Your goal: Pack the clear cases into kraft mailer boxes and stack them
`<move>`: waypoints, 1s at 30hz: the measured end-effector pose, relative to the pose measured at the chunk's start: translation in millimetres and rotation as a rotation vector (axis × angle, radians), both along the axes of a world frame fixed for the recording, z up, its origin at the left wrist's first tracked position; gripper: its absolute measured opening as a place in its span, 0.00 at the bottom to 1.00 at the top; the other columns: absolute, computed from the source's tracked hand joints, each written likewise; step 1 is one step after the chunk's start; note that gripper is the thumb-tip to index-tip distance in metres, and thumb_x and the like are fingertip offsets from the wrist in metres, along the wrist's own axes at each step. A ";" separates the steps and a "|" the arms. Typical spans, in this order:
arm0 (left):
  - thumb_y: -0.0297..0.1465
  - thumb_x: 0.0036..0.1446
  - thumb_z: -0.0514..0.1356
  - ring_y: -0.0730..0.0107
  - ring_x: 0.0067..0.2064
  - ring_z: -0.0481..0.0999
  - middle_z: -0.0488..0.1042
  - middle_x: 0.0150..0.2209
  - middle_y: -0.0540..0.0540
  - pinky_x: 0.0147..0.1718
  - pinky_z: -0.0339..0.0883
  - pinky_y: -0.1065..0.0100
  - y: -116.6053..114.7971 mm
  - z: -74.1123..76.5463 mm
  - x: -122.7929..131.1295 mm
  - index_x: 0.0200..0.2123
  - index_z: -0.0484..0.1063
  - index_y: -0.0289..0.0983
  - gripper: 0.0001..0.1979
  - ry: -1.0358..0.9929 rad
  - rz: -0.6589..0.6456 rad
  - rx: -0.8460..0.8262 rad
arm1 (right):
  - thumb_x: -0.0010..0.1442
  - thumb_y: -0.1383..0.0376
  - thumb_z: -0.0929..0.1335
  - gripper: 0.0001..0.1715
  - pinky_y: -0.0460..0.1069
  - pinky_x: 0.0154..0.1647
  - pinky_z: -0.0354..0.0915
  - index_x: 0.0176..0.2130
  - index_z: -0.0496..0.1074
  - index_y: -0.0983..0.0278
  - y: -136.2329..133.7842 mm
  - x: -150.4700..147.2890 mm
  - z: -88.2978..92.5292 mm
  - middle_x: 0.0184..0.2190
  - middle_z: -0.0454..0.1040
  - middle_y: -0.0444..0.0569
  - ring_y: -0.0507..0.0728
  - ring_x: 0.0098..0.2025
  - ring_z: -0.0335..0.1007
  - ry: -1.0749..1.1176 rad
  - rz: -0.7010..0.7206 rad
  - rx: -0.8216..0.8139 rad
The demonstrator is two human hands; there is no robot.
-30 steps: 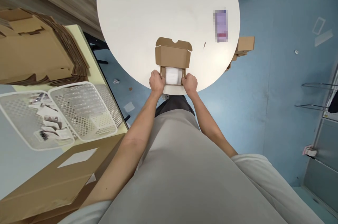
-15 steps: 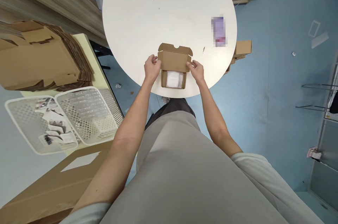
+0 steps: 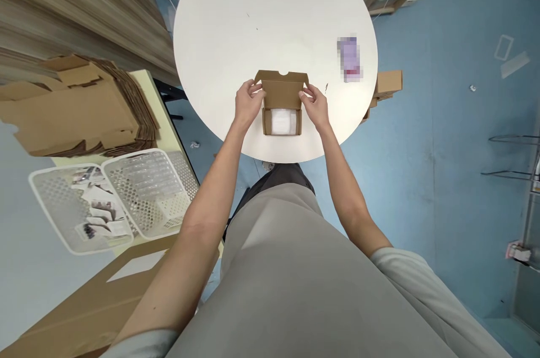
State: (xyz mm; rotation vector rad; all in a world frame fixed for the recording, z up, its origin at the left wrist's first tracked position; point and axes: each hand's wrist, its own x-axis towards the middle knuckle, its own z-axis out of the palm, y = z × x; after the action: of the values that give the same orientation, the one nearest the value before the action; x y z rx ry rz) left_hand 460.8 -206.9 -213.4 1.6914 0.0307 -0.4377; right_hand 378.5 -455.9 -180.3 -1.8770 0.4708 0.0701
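Observation:
A small brown cardboard box (image 3: 282,94) stands near the front edge of the round white table (image 3: 236,20), its lid raised and its end flap bent forward at the top. Inside lies a white wrapped item (image 3: 283,121) that fills most of the box. My left hand (image 3: 248,103) pinches the left side of the lid between thumb and fingers. On the other side, my right hand (image 3: 315,104) pinches the lid's right edge in the same way. The side tabs are partly hidden by my fingers.
A blurred purple item (image 3: 350,58) lies on the table's right. To the left are stacked flat cardboard boxes (image 3: 80,104), two white plastic baskets (image 3: 145,192) and a large carton (image 3: 93,296). More small boxes (image 3: 388,82) sit beyond the table's right edge.
The lid's end flap and side tabs have folded inward, and the lid stands more upright. Both hands have moved in closer around the lid. The whole view has shifted slightly.

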 end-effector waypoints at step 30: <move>0.44 0.75 0.54 0.51 0.51 0.85 0.88 0.45 0.40 0.53 0.72 0.58 12.9 57.8 -88.6 0.51 0.85 0.40 0.22 -0.223 -0.070 0.741 | 0.83 0.53 0.60 0.20 0.54 0.49 0.70 0.49 0.74 0.62 39.0 -70.4 33.1 0.43 0.83 0.54 0.63 0.46 0.81 0.133 0.057 -0.615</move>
State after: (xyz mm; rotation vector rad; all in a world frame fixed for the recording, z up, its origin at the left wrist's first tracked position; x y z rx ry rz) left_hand 372.2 -194.0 -155.6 2.4700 -0.0349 -0.3002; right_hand 308.1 -416.9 -147.2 -2.5008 0.5726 0.0958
